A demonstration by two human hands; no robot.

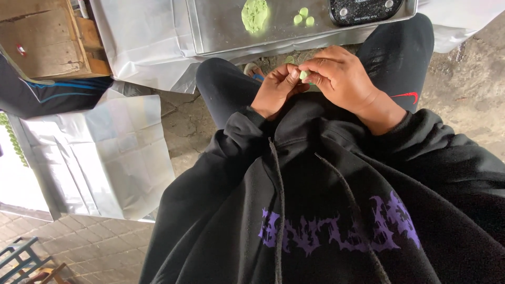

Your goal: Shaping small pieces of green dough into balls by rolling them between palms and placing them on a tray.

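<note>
Both hands pinched on one green dough piece, three balls, one lump on tray

Metal tray at top of view, resting on white plastic sheeting. On the tray: a flattened lump of green dough and, well apart to its right, three small green balls clustered together. Dark digital scale sits at the tray's right end. Wooden crate upper left. More creased white sheeting lies lower left, with a row of small green balls along its far left edge. Cracked concrete floor between the sheets.
</note>
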